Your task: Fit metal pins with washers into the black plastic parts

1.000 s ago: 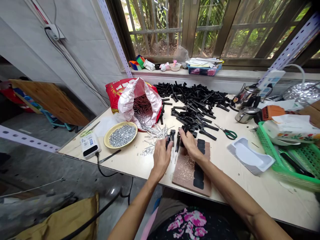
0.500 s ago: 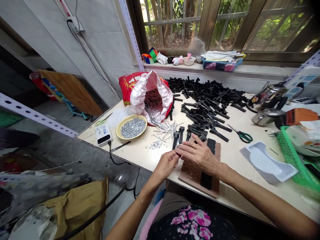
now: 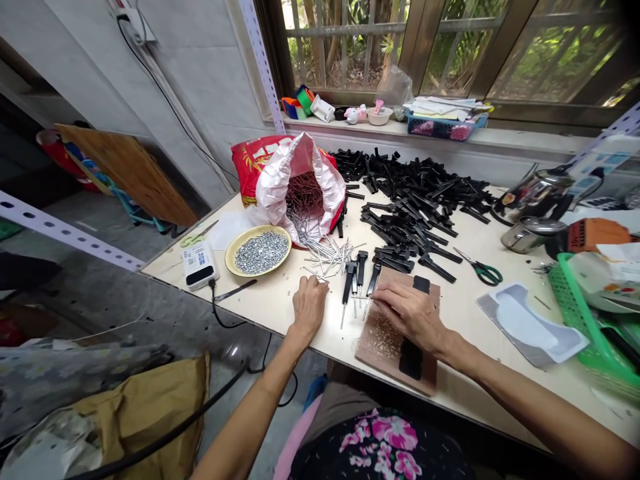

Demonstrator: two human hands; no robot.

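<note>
My left hand [image 3: 309,308] is closed and low over the table, fingertips down at the near edge of the loose metal pins [image 3: 333,257]; what it pinches, if anything, is hidden. My right hand [image 3: 407,317] holds a thin metal pin [image 3: 361,298] between thumb and fingers, its end pointing left. Under that hand lies a brown board [image 3: 383,340] with black strips and light crumbs on it. Between the hands are several black plastic parts [image 3: 349,283] with thin metal pins sticking out toward me. A yellow bowl [image 3: 231,261] of small silvery pieces stands left of the pins.
An open red sack [image 3: 247,167] of metal pins lies behind the bowl. Black plastic parts [image 3: 425,193] are heaped at the back. Green-handled scissors [image 3: 487,272], a white tray [image 3: 530,327] and a green basket [image 3: 570,300] are on the right. A white device [image 3: 200,265] with a cable sits left.
My hands have parted: the left moved left from the right hand to the small metal pieces and pins. My right hand stays over the board, now showing a pin. The view shifted slightly.
</note>
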